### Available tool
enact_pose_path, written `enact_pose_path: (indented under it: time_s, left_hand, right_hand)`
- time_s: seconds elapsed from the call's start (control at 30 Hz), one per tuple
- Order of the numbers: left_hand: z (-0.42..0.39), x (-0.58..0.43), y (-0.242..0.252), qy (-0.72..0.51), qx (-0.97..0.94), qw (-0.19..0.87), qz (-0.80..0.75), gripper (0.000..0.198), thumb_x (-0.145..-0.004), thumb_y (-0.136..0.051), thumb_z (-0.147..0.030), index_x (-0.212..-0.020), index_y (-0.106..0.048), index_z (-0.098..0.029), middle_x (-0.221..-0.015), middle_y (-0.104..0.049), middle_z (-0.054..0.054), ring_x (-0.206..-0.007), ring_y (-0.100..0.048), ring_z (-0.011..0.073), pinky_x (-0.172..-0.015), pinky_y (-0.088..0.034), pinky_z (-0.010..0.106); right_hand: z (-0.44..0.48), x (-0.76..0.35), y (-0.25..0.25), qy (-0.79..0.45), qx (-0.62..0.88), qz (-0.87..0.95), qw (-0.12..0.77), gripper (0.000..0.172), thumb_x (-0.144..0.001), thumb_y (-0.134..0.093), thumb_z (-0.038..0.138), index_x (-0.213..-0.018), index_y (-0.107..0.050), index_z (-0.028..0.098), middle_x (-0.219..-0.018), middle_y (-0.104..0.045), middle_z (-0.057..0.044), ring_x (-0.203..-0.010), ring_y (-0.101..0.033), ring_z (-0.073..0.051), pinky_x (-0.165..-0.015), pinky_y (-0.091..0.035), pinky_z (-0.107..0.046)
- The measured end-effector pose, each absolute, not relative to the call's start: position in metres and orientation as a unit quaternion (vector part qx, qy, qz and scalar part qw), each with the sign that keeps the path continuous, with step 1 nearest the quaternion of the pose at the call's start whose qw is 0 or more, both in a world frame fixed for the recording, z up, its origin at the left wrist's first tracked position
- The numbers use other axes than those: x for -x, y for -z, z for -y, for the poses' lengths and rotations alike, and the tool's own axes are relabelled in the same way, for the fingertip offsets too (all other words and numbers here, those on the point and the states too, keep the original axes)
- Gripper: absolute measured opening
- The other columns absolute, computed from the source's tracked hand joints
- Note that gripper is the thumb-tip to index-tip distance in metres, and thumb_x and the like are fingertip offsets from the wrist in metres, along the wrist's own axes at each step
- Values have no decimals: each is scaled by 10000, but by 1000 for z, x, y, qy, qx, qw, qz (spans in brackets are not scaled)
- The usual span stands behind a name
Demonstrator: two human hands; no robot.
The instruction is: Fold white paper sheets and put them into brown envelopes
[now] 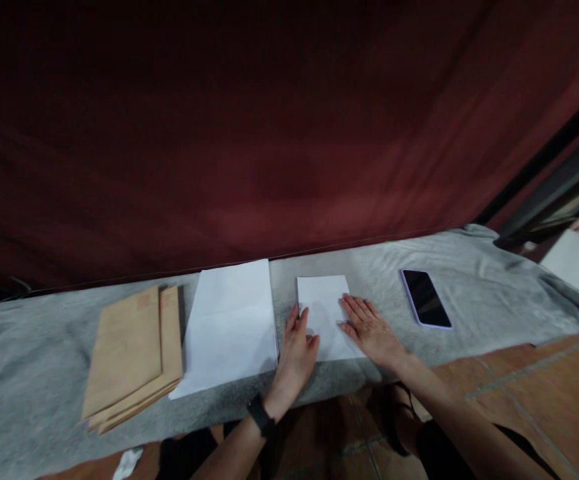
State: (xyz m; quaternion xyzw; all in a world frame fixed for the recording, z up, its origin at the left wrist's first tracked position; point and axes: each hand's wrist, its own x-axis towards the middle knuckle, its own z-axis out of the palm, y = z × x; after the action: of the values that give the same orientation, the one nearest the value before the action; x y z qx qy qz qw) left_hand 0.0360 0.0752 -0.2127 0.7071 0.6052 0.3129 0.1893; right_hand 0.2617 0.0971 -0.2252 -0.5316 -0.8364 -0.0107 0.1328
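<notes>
A smaller white rectangle of paper [323, 293], perhaps folded sheets, lies flat on the grey cloth in front of me. My left hand [299, 350] rests at its left edge, fingers apart and bent a little, with nothing gripped that I can see. On the paper's right edge my right hand [373, 331] lies flat, fingers stretched out. Just left of my left hand is a pile of larger white sheets [232, 323], slightly uneven at its lower left corner. A dark watch band circles my left wrist.
Several brown envelopes [126, 340] are stacked at the left. A phone [425, 298] in a purple case lies to the right. The grey cloth [494, 287] covers a narrow surface against a dark red hanging fabric [289, 167]. Below is a tiled floor [544, 400] with a white scrap [128, 463].
</notes>
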Motion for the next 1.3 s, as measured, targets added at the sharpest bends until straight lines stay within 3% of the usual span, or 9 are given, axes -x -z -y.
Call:
enact_pose_path:
  time_s: [0.2, 0.37, 0.47, 0.7, 0.8, 1.0, 1.1, 1.2, 1.3]
  left_hand:
    - [-88, -37, 215, -402, -609, 290, -619, 610, -697, -474, -6, -1260, -578, -216, -1239, -588, 86, -1060, -632, 205, -913, -562, 379]
    - [-83, -42, 217, -420, -559, 358, -618, 518, -699, -513, -46, -1176, -630, -212, -1078, -620, 60, -803, -623, 159, -788, -576, 347]
    - [-79, -42, 219, -441, -541, 376, -610, 493, -708, -522, -61, -1165, -630, -208, -1042, -640, 53, -840, -630, 171, -776, -569, 334]
    - [-81, -43, 216, -406, -575, 336, -626, 503, -680, -511, -35, -1135, -628, -215, -1056, -612, 54, -859, -639, 175, -783, -570, 333]
    - [-82, -43, 208, -400, -605, 267, -635, 508, -714, -519, -42, -1192, -588, -199, -1222, -554, 99, -1037, -627, 210, -895, -556, 374]
    - [-62, -53, 193, -277, -795, 134, -523, 421, -945, -505, -302, -1351, -496, -192, -1513, -414, 138, -1415, -381, 280, -1136, -389, 486]
    - [-47, -57, 195, -183, -862, 103, -462, 641, -927, -550, -450, -1467, -365, -158, -1554, -378, 158, -1448, -331, 308, -1166, -334, 532]
    - [-41, -52, 198, -140, -876, 60, -457, 672, -943, -531, -411, -1501, -303, -115, -1561, -366, 166, -1459, -314, 280, -1181, -327, 484]
    - [-45, -41, 197, -108, -879, 31, -464, 546, -944, -502, -251, -1457, -390, -103, -1536, -407, 166, -1439, -355, 269, -1155, -372, 436]
  right_hand:
    - [-93, -256, 217, -7, 523, 840, 142, 563, -1027, -364, 405, -1530, -318, 155, -1569, -353, -128, -1457, -310, -271, -1184, -288, -512]
    - [-72, -246, 201, -90, 414, 894, 148, 718, -998, -438, 479, -1582, -112, 217, -1604, -280, -107, -1477, -265, -234, -1196, -288, -490]
    - [-60, -246, 198, -115, 369, 912, 135, 836, -938, -554, 497, -1582, -102, 211, -1613, -252, -113, -1481, -252, -249, -1210, -260, -507]
    - [-57, -262, 198, -95, 400, 903, 127, 641, -932, -463, 161, -1545, -284, 215, -1564, -379, -84, -1424, -379, -222, -1191, -330, -463]
    - [-56, -264, 196, -80, 394, 908, 122, 646, -896, -406, 61, -1524, -334, 192, -1537, -423, -89, -1397, -422, -210, -1179, -356, -438]
    - [-54, -258, 202, -72, 393, 907, 131, 595, -900, -432, 88, -1490, -395, 160, -1504, -466, -115, -1384, -439, -228, -1172, -365, -451]
    - [-58, -256, 208, -81, 399, 903, 138, 605, -885, -489, 122, -1484, -405, 147, -1493, -478, -126, -1392, -427, -236, -1185, -345, -451]
    - [-63, -257, 208, -107, 397, 900, 146, 626, -886, -502, 137, -1500, -385, 177, -1510, -461, -105, -1391, -428, -224, -1185, -347, -438]
    - [-67, -262, 201, -147, 401, 891, 153, 592, -889, -498, 120, -1473, -438, 197, -1498, -480, -92, -1373, -452, -221, -1173, -360, -436]
